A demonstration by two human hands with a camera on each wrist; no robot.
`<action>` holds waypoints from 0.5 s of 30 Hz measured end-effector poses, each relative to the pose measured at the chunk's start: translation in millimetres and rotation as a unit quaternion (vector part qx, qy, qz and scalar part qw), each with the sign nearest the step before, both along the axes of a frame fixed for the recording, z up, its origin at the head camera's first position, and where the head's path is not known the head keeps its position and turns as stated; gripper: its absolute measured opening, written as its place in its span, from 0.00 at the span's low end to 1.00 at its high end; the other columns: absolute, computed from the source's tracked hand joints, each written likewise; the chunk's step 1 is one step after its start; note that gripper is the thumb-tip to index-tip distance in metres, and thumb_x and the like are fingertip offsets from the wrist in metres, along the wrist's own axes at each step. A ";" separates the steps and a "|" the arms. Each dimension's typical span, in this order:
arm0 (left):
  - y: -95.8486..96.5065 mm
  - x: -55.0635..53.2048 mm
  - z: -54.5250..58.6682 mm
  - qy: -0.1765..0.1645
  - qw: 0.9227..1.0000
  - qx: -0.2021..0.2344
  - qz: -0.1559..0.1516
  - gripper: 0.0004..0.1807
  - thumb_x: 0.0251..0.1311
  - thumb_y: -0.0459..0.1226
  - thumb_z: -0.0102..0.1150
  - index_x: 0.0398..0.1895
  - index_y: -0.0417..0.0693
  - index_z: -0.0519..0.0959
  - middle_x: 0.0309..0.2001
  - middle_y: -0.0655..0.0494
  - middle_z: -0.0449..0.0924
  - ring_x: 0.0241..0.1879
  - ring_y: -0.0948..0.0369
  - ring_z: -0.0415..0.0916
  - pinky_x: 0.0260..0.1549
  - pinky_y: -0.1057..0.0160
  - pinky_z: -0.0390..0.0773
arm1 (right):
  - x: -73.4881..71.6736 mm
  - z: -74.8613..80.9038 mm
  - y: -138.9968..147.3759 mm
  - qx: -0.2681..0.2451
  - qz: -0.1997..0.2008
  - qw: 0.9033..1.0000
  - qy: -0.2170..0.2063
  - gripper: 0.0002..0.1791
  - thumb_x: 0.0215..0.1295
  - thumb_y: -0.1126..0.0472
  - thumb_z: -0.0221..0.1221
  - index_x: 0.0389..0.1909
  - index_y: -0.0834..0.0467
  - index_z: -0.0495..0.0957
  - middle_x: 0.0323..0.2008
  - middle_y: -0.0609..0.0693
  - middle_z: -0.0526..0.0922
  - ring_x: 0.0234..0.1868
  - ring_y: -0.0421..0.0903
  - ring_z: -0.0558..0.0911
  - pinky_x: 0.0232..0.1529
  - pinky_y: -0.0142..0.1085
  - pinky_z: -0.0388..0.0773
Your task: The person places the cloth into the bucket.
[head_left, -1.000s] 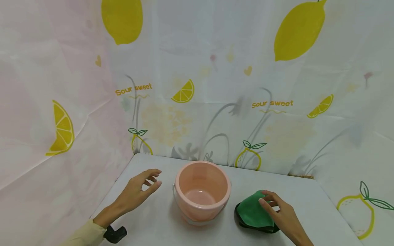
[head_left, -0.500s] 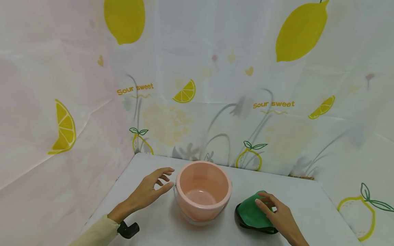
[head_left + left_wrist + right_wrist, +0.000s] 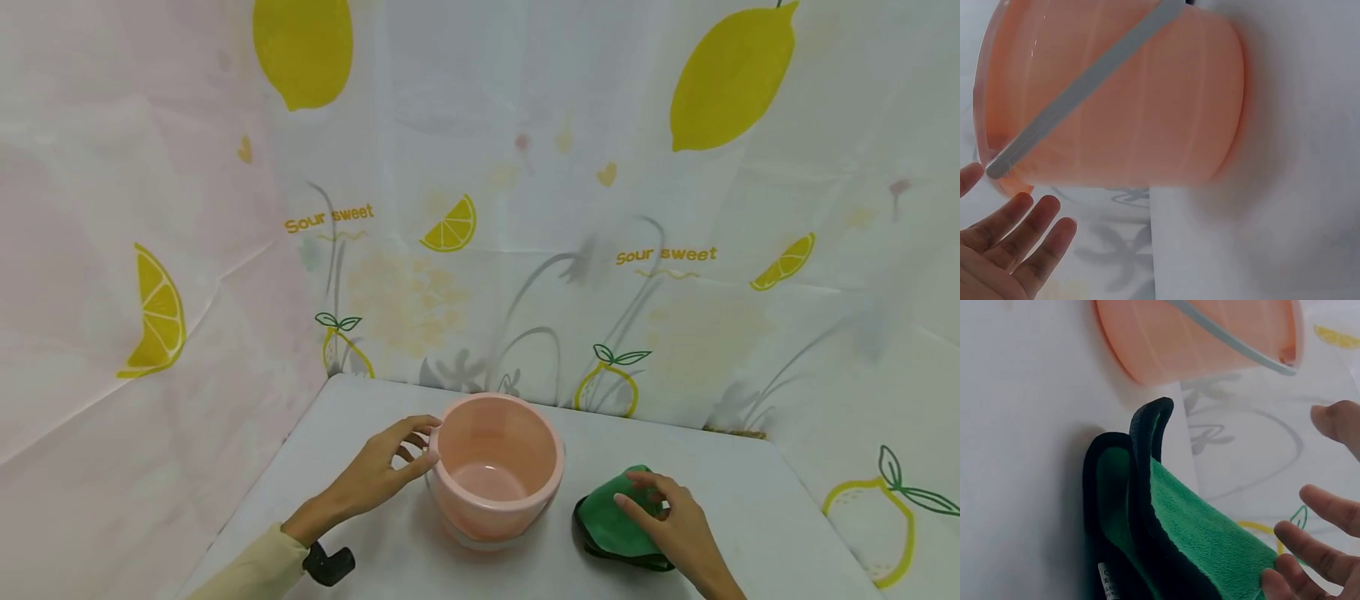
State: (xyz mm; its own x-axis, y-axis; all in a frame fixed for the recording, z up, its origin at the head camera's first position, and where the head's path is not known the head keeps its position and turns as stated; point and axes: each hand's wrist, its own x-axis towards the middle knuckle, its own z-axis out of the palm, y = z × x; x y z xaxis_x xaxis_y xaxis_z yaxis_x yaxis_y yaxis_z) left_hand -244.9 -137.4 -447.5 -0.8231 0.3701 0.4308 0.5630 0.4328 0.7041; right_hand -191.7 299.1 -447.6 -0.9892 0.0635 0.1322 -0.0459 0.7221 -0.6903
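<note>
While the left hand (image 3: 378,472) hung loose-fingered by a round pink plastic bucket (image 3: 487,521), the right hand (image 3: 681,527) was relaxed too.
Folded green, black-edged cloth (image 3: 613,523) sat at its fingertips, maybe touching.

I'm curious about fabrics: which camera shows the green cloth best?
The right wrist view: it brings the green cloth close, showing dark edging and a white tag, though cut off below. The head view shows it smaller, partly behind the right hand; the left wrist view lacks it.
</note>
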 end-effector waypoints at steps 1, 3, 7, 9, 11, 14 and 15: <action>1.2 0.1 -0.5 -0.003 1.000 -0.001 -0.001 0.25 0.71 0.50 0.62 0.69 0.60 0.73 0.58 0.62 0.78 0.51 0.65 0.78 0.46 0.62 0.82 | -0.6 -0.5 0.2 0.001 0.003 1.000 0.009 0.27 0.67 0.42 0.67 0.60 0.54 0.81 0.53 0.52 0.82 0.44 0.45 0.75 0.37 0.32 0.78; 3.4 0.5 -0.9 -0.008 1.000 0.001 -0.004 0.26 0.71 0.50 0.62 0.69 0.58 0.73 0.58 0.60 0.79 0.51 0.64 0.78 0.46 0.62 0.82 | -1.4 -1.8 0.9 0.012 0.006 1.000 0.023 0.27 0.66 0.44 0.69 0.60 0.56 0.81 0.55 0.56 0.81 0.45 0.48 0.74 0.36 0.33 0.77; 7.0 1.9 -0.8 -0.012 1.000 0.001 -0.007 0.28 0.70 0.51 0.63 0.69 0.54 0.73 0.56 0.57 0.80 0.51 0.63 0.77 0.45 0.62 0.83 | -2.7 -5.4 4.0 0.047 0.009 0.998 0.040 0.31 0.63 0.43 0.71 0.61 0.57 0.81 0.59 0.63 0.78 0.51 0.56 0.74 0.45 0.44 0.74; 7.9 2.5 -0.7 -0.012 1.000 0.001 -0.007 0.29 0.70 0.51 0.64 0.69 0.53 0.73 0.56 0.56 0.80 0.51 0.63 0.78 0.45 0.62 0.83 | -3.7 -8.2 6.6 0.065 0.019 0.997 0.044 0.33 0.62 0.43 0.72 0.62 0.57 0.79 0.61 0.66 0.76 0.56 0.62 0.74 0.52 0.52 0.69; 8.4 3.0 -0.6 -0.013 1.000 0.001 -0.007 0.29 0.69 0.51 0.64 0.69 0.52 0.73 0.57 0.55 0.80 0.51 0.63 0.78 0.45 0.62 0.83 | -4.7 -11.3 9.5 0.077 0.031 0.996 0.044 0.36 0.60 0.43 0.72 0.64 0.58 0.77 0.62 0.68 0.75 0.61 0.66 0.72 0.58 0.59 0.62; 8.5 3.0 -0.7 -0.016 1.000 0.000 -0.007 0.30 0.69 0.52 0.64 0.69 0.53 0.72 0.58 0.55 0.80 0.51 0.63 0.78 0.45 0.62 0.83 | -7.0 -16.0 13.4 0.087 0.044 0.994 0.040 0.39 0.59 0.42 0.73 0.65 0.59 0.75 0.63 0.70 0.73 0.64 0.69 0.70 0.60 0.63 0.57; 8.5 2.8 -0.9 -0.017 1.000 0.000 -0.007 0.30 0.69 0.52 0.64 0.69 0.53 0.72 0.58 0.54 0.80 0.51 0.63 0.78 0.45 0.62 0.83 | -7.6 -17.3 14.5 0.090 0.047 0.994 0.036 0.40 0.58 0.43 0.74 0.66 0.59 0.75 0.64 0.71 0.73 0.64 0.70 0.69 0.61 0.64 0.56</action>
State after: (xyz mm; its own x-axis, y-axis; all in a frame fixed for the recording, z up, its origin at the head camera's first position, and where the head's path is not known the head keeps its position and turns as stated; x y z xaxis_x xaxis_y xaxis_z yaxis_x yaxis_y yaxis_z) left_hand -242.1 -129.0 -448.4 -0.8320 0.3823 0.4021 0.5446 0.4243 0.7234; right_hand -199.2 313.6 -464.8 -0.9770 -0.0605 0.2046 -0.1647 0.8232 -0.5433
